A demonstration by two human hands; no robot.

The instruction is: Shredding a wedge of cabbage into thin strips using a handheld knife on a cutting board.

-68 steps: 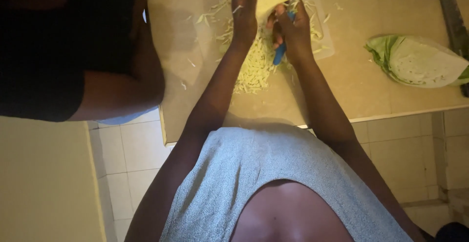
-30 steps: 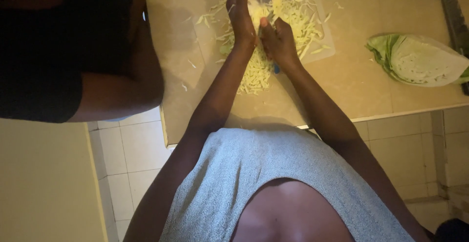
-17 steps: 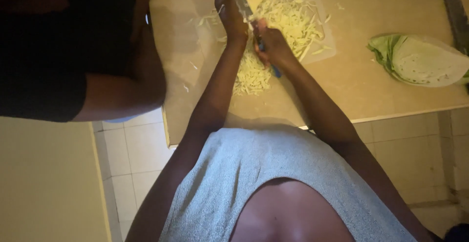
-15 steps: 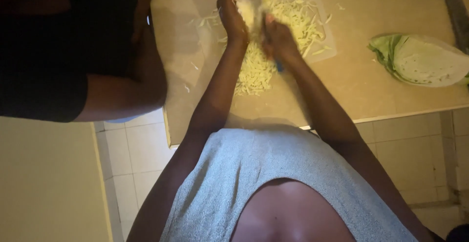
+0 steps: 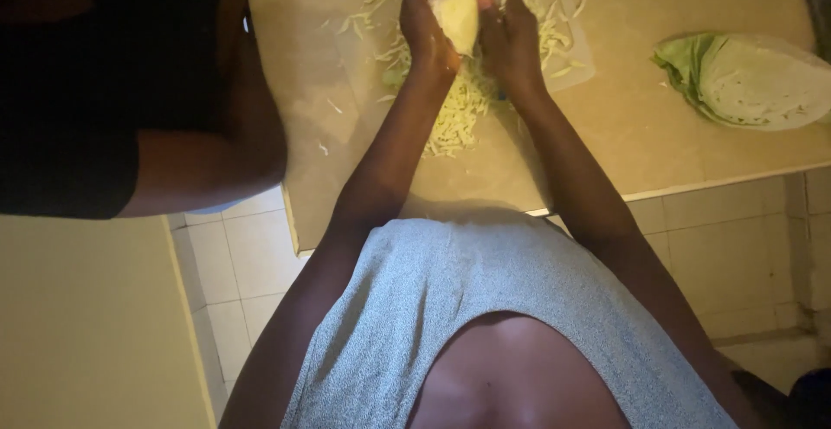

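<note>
Head view: both hands, left hand point(image 5: 421, 20) and right hand point(image 5: 512, 38), clasp a pale, wedge-shaped cabbage piece point(image 5: 459, 15) between curled fingers above a heap of shredded cabbage point(image 5: 459, 109) on the beige counter point(image 5: 640, 135); a green cabbage half point(image 5: 749, 81) lies well apart.

Both hands on the cabbage wedge, far side of the counter.

The cabbage wedge point(image 5: 459, 15) sits between the left hand point(image 5: 424, 26) and the right hand point(image 5: 512, 44), above the shredded cabbage point(image 5: 459, 109) spread on the counter point(image 5: 623, 135). A cut cabbage half point(image 5: 753, 83) lies well apart to the right on the same counter. Another person's arm point(image 5: 208, 161) leans at the counter's left edge.
</note>
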